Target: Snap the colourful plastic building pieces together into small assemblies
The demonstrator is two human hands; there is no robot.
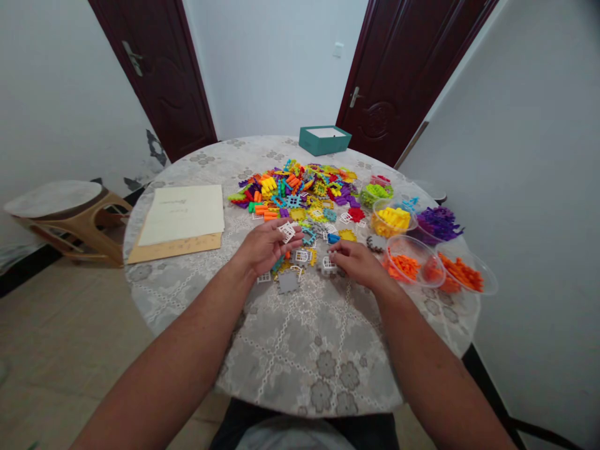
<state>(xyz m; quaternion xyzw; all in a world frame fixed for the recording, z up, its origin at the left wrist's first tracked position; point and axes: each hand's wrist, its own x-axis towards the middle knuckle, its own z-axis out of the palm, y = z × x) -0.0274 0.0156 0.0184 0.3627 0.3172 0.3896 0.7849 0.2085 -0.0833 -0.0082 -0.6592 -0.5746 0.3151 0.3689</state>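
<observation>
My left hand (269, 245) is turned palm up, with the thumb pressed on a white lattice window piece (287, 232). My right hand (354, 259) has its fingers bent together at the edge of a grey building piece (329, 265) with a white window in it. Between my hands lies another grey piece with a white window (301, 257). Nearer to me are a flat grey square panel (288, 282) and a loose white window (264, 277). A blue peg piece (333, 238) lies just beyond my right fingertips.
A heap of colourful plastic building pieces (295, 184) spreads over the table's middle. At the right, clear tubs hold yellow pieces (394, 219), orange pieces (404, 267) and purple pieces (439, 223). Paper sheets (182, 212) lie at left; a green box (325, 140) stands at the back.
</observation>
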